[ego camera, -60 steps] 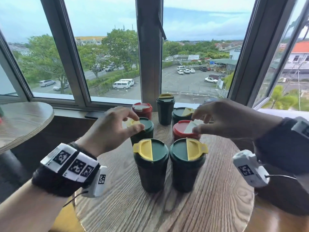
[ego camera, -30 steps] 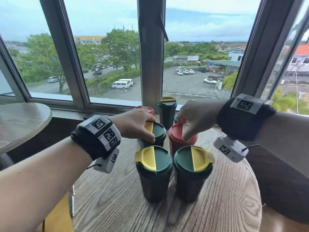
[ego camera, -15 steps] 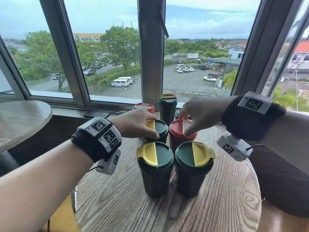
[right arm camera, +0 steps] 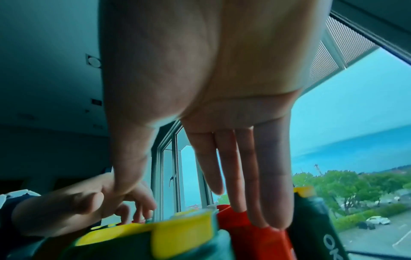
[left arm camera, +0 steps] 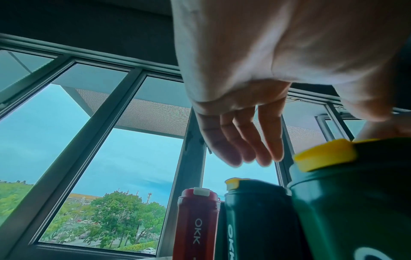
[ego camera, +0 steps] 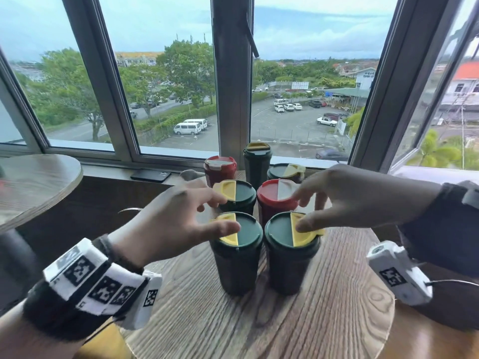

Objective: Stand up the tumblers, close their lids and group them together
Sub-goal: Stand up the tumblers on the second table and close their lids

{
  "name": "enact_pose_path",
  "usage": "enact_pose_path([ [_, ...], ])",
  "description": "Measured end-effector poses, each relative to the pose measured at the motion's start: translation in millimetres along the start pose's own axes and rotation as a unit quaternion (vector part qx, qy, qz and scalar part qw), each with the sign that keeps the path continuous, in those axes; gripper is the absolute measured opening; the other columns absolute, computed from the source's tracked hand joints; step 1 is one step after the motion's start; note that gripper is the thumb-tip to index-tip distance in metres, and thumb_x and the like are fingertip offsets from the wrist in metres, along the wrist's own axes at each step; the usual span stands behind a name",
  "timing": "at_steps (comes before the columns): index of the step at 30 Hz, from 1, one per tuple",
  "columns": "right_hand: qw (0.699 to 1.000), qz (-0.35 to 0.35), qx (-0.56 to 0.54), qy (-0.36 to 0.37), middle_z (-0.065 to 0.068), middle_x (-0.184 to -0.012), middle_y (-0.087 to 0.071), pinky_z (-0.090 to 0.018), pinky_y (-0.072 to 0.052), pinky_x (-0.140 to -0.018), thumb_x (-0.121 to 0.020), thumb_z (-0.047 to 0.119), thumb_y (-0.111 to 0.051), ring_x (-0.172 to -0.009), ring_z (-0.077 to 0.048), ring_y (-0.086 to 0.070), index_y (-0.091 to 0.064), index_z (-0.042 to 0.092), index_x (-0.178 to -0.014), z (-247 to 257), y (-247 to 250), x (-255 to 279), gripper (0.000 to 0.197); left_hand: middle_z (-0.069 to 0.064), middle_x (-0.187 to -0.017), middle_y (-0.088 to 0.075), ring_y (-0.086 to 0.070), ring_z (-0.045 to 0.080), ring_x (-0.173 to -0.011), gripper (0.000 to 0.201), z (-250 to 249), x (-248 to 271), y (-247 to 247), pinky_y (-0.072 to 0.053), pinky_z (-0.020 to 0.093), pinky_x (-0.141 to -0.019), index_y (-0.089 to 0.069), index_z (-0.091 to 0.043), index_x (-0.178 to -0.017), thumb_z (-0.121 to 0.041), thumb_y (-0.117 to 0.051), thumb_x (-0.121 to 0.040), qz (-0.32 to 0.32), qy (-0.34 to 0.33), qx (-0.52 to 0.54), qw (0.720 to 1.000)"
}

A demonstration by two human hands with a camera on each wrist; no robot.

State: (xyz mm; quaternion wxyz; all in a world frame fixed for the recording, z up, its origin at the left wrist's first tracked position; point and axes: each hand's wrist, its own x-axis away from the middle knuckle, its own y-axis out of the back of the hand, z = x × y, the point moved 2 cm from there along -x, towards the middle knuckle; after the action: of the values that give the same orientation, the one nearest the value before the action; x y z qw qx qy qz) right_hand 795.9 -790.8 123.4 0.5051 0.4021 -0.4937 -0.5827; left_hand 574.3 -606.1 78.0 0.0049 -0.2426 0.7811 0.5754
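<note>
seven tumblers (ego camera: 238, 252) are standing grouped; left hand (ego camera: 171, 224) and right hand (ego camera: 344, 200), fingers relaxed and gripping nothing, are risking toppling them.

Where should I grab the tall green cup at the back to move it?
Probably around the tall green cup's upper body, below the lid, reaching from above. It stands upright with a red cup left and a green one right, so low side grips look crowded.

Seven upright tumblers (ego camera: 238, 252) clustered on round table, five green, two red, far-right lid seemingly ajar
</note>
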Motion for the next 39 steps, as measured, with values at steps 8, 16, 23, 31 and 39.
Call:
enact_pose_path([
  [8,0.998,0.01,0.069,-0.009,0.01,-0.112,-0.059,-0.034,-0.053,-0.089,-0.062,0.08,-0.075,-0.101,-0.009,-0.057,-0.067,0.023,-0.127,21.5,-23.1,7.8,0.086,-0.023,-0.124,-0.051,-0.049,0.001,-0.116,0.103,-14.6,4.9,-13.3,-0.045,0.032,-0.101,-0.056,-0.033,-0.138,-0.096,-0.053,-0.056,0.063,0.043,-0.048,0.996],
  [16,0.999,-0.013,0.034,-0.025,0.013,-0.112,-0.058,-0.038,-0.056,-0.086,-0.059,0.076,-0.071,-0.099,-0.011,-0.06,-0.068,0.025,-0.127,20.6,-28.8,10.5,0.085,-0.02,-0.119,-0.052,-0.049,0.004,-0.109,0.096,-19.8,4.6,-17.0,-0.043,0.028,-0.093,-0.059,-0.033,-0.134,-0.086,-0.063,-0.054,0.046,0.055,-0.063,0.995],
  [23,0.999,-0.026,0.029,-0.023,0.015,-0.119,-0.058,-0.039,-0.056,-0.09,-0.057,0.081,-0.069,-0.107,-0.012,-0.06,-0.063,0.025,-0.139,12.8,-31.6,9.7,0.099,-0.022,-0.117,-0.049,-0.047,-0.002,-0.102,0.09,-19.9,2.2,-19.3,-0.034,0.012,-0.078,-0.058,-0.032,-0.135,-0.074,-0.074,-0.057,0.031,0.051,-0.024,0.998],
  [31,0.999,-0.045,0.016,-0.006,0.015,-0.107,-0.059,-0.035,-0.055,-0.083,-0.061,0.075,-0.073,-0.094,-0.008,-0.06,-0.069,0.027,-0.129,13.5,-30.2,6.9,0.084,-0.02,-0.119,-0.049,-0.048,-0.003,-0.104,0.087,-14.2,-0.3,-22.6,-0.033,0.002,-0.078,-0.058,-0.031,-0.136,-0.067,-0.079,-0.06,0.01,0.047,0.001,0.999],
  [39,0.999,-0.049,0.017,0.006,0.014,-0.113,-0.06,-0.032,-0.054,-0.088,-0.065,0.081,-0.072,-0.098,-0.007,-0.06,-0.066,0.028,-0.134,5.9,-31.4,0.6,0.088,-0.021,-0.123,-0.048,-0.044,-0.006,-0.108,0.099,-0.7,-1.7,-26.3,-0.035,0.005,-0.083,-0.053,-0.032,-0.143,-0.086,-0.064,-0.061,0.01,0.022,0.0,1.0],
])
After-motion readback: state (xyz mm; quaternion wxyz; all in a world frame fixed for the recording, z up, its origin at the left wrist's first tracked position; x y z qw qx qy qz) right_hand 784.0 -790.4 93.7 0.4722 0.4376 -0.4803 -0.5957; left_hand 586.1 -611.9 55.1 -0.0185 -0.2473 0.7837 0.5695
